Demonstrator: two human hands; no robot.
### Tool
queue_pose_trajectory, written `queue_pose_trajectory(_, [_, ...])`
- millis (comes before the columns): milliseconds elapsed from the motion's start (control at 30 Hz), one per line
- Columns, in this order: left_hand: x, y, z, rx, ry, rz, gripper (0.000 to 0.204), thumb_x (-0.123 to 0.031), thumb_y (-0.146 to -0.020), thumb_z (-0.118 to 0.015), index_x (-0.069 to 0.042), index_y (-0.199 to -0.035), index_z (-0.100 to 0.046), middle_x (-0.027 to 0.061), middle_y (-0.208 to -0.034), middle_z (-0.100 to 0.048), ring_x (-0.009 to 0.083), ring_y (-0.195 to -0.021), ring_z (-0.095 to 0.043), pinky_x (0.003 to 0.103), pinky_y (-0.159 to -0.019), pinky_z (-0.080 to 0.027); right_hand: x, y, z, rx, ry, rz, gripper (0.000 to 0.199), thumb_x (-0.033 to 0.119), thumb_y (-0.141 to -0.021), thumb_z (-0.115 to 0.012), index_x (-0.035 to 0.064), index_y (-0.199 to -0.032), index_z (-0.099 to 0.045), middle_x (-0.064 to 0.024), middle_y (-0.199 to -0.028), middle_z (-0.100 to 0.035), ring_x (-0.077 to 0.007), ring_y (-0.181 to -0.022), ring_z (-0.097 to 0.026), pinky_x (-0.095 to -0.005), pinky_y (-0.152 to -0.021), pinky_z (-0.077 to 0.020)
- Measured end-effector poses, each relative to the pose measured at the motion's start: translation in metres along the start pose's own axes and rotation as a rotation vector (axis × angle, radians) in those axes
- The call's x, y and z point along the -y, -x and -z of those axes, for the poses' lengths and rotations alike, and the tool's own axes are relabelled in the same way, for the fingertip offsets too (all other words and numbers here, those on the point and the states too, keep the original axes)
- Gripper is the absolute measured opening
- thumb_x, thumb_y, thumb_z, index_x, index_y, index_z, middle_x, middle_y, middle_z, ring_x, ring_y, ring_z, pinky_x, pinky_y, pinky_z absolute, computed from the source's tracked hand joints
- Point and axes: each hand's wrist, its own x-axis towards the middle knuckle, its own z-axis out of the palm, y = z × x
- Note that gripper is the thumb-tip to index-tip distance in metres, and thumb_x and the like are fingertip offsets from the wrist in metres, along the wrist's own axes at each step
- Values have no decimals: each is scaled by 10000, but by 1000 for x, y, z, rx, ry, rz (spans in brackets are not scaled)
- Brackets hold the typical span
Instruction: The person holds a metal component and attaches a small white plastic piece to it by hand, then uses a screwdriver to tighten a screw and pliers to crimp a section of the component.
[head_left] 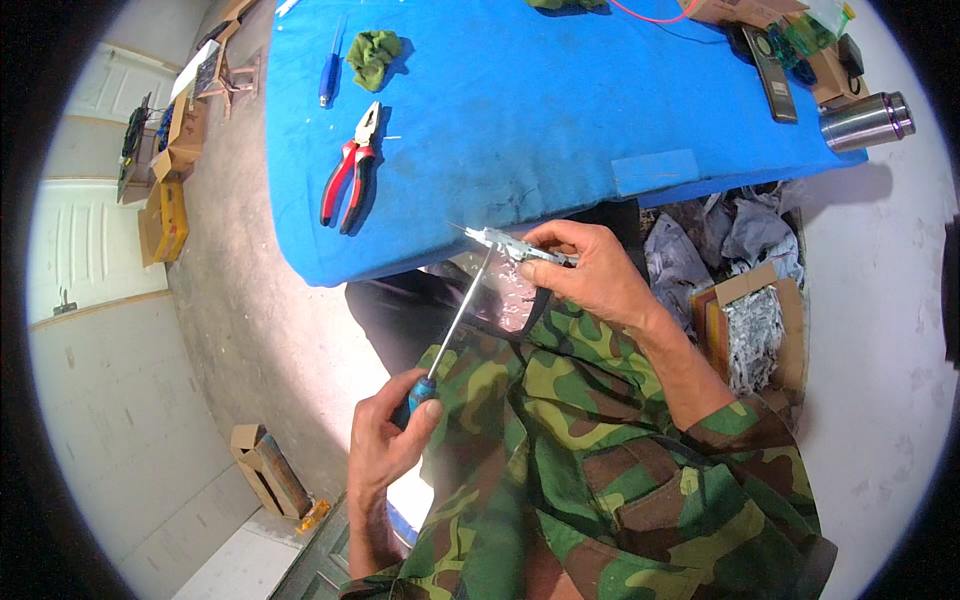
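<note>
Prying or scraping seemingly under way: pale part [507,243] pinched in grip of right hand [597,275], frame center; screwdriver [451,334] clasped in left hand [388,435], lower center, tip at part's edge; steady pressure judged needed next.

Left hand [388,437]: grasping a blue-handled screwdriver [458,328], shaft slanting up to the part. Right hand [600,277]: pinching a slim grey-white part [500,242]. Counter [500,110], blue-covered: red-and-black pliers [349,182]; beyond them, second screwdriver [329,80], crumpled green cloth [373,60] beside it; steel flask [865,122], right corner. Right of lap: open carton [747,283], silvery scraps [752,338] inside.
</note>
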Motion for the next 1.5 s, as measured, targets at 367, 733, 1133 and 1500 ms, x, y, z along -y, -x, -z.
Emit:
queue_pose_trajectory(367, [-16,-2,-8,-67,-110,-111,450,-268,-975,-703,34,-1306,-667,120,-938,-727,166,-826,-670,322,-766,-541,3,4,5,3,-228,-161,356,168,-941,-698,-16,-1245,-719,-37,-919,-727,-44,-649,-596,-220,-527,-471])
queue_pose_trajectory(733, [-17,1,-10,-179,-245,-300,441,-103,-901,-721,7,-1324,-666,178,-1028,-742,253,-864,-725,349,-799,-566,-8,-1,5,-62,-537,-245,325,102,-962,-734,-45,-1231,-627,-81,-941,-718,-58,-651,-587,-206,-520,-458])
queue_pose_trajectory(1133, [-24,-6,-12,-306,-454,-469,483,25,-802,-768,-79,-1268,-700,122,-856,-660,237,-699,-658,351,-633,-530,-8,-1,-6,-219,-144,-54,310,108,-916,-760,-49,-1173,-688,-98,-991,-764,-101,-840,-681,-275,-742,-555])
queue_pose_trajectory(1500, [-24,-10,-18,-361,-620,-529,536,-7,-763,-821,-115,-1278,-718,121,-1003,-713,290,-863,-697,394,-728,-575,-15,-3,-11,-260,-11,48,255,98,-911,-770,-38,-1108,-682,-134,-996,-776,-163,-899,-735,-321,-799,-586])
